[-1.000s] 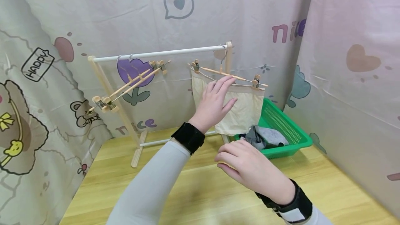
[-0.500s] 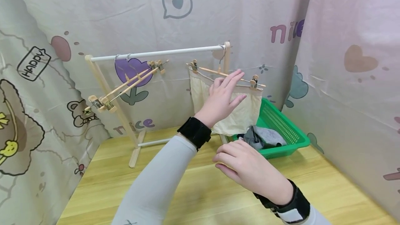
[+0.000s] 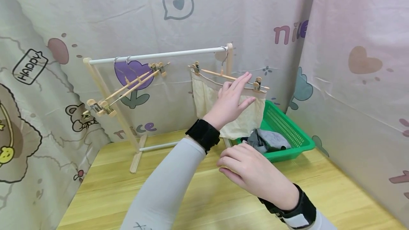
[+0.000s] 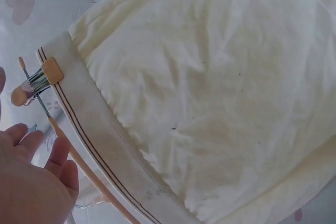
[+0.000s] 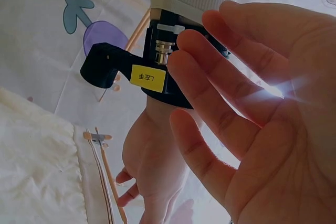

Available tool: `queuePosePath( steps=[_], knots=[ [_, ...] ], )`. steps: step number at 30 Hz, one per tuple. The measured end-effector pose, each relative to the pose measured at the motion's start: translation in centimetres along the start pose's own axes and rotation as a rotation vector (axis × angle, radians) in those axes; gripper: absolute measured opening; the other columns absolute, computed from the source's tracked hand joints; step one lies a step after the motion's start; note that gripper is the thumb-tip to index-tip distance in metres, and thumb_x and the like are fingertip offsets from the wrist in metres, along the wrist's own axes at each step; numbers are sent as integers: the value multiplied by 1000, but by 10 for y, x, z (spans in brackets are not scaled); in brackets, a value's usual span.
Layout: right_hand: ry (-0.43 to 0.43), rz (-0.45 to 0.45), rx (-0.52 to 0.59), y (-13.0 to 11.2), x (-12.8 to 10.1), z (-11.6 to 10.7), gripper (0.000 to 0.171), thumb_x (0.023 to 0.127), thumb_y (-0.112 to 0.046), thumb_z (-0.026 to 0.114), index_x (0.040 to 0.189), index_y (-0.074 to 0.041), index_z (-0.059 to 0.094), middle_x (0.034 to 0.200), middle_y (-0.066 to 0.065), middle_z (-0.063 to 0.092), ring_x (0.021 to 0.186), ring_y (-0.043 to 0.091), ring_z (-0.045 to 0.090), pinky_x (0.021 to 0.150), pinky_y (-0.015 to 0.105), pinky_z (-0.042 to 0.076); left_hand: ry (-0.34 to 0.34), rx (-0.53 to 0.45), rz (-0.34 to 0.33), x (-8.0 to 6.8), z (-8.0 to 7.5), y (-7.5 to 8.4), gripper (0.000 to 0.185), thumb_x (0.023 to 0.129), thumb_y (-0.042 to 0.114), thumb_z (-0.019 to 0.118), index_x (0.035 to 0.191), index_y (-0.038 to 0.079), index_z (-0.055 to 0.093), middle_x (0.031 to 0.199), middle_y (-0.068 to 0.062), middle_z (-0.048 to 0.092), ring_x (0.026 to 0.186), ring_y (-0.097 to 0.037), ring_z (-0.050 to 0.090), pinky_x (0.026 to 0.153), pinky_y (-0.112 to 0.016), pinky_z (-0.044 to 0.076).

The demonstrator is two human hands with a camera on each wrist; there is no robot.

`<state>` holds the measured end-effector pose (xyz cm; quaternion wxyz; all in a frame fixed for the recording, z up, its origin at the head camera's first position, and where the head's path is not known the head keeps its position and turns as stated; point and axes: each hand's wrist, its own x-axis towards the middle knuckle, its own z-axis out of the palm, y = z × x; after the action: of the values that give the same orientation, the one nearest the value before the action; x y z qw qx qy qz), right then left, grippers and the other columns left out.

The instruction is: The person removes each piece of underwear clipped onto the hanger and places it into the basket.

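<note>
A cream cloth [image 4: 210, 103] hangs at the right end of the rack [image 3: 179, 53], its banded upper edge pinched by 2 clips [image 3: 257, 83] on 1 wooden hanger [image 3: 217, 74] hooked over the rack's top. The left hand [image 3: 228, 104] is before that end of the rack, in front of the cloth, its fingers extended, slightly apart and holding nothing; the fingertips lie by the hanger's rod, though whether they touch it I cannot tell. The right hand [image 3: 255, 173] is in front of the rack and lower than its top, fingers loosely bent and gripping nothing. 2 bare hangers [image 3: 138, 85] hang towards the rack's left end. A green basket [image 3: 284, 125], with grey fabric [image 3: 273, 139] inside, sits beside the rack's right end on the same table [image 3: 102, 194].
</note>
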<state>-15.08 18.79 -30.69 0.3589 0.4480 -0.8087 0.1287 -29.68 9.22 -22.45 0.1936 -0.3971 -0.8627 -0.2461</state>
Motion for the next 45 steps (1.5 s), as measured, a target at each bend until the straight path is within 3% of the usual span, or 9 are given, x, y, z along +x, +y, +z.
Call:
queuePosePath(
  steps=[4,8,12,17,21,30,38,45],
  knots=[
    [10,-16,-6,0,1,1,15,91,-19,78,103,-20,70,101,-9,65,91,12,61,82,27,46,-21,4,-4,0,1,-1,70,106,43,55,165,24,22,171,8,24,135,-26,38,113,-45,32],
    [17,-14,-11,0,1,2,7,102,-26,67,103,-20,70,101,-9,65,91,12,60,81,28,46,-35,21,-3,0,2,0,70,106,45,54,165,24,22,170,7,26,139,-27,37,115,-46,31],
    [18,-2,-13,0,0,1,23,109,-34,52,103,-20,70,101,-9,65,92,12,60,82,28,45,-45,26,5,2,3,0,70,106,45,54,165,25,22,171,8,24,141,-27,36,116,-47,31],
    [7,5,-9,0,-1,2,5,100,-25,69,104,-21,70,102,-9,65,92,12,60,83,28,45,-64,31,-3,3,4,1,70,106,46,54,165,26,22,171,10,22,142,-27,36,117,-48,30],
    [-1,8,-7,0,-2,3,12,93,-21,75,104,-21,70,102,-10,65,92,11,60,84,29,46,-62,41,1,1,4,0,70,105,46,55,164,24,24,170,7,27,142,-27,36,116,-47,32],
    [2,4,-3,0,-2,8,14,93,-22,77,105,-23,70,102,-10,65,92,12,60,82,29,48,-12,81,-18,-3,4,-2,65,104,50,56,159,21,36,156,-2,41,137,-25,40,111,-42,35],
    [-13,6,-4,0,-1,10,5,101,-27,69,103,-23,70,101,-11,64,89,10,59,80,27,45,68,23,-43,-10,2,-1,56,104,52,55,148,17,49,143,-3,47,132,-21,43,112,-40,35],
    [-43,9,-13,1,0,11,15,106,-31,60,104,-21,70,98,-10,64,88,11,58,86,27,47,167,-68,-58,-16,0,1,46,108,46,49,136,11,58,136,-5,51,124,-23,45,108,-39,37]
  ],
)
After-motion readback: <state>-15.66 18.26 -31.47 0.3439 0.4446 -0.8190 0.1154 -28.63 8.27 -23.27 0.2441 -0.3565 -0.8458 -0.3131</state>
